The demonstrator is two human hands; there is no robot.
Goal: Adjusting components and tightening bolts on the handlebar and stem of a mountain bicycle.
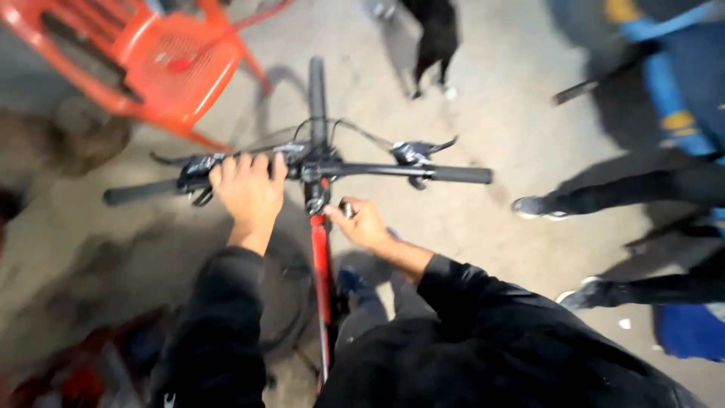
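A bicycle stands under me, seen from above, with a black handlebar (pixel 393 172) across the view and a red frame tube (pixel 322 264) running down toward me. My left hand (pixel 248 190) is wrapped over the handlebar just left of the stem (pixel 316 185). My right hand (pixel 361 223) sits just below and right of the stem, fingers pinched on a small metal tool or part (pixel 347 208); the blur hides what it is. Black brake levers (pixel 417 151) sit on both sides of the bar. The front tyre (pixel 316 94) points away from me.
A red plastic chair (pixel 158 60) stands at the upper left. A dark dog (pixel 434 38) walks at the top centre. Another person's legs and shoes (pixel 540 208) reach in from the right, beside blue objects (pixel 668 98). Red clutter lies at the lower left on the concrete floor.
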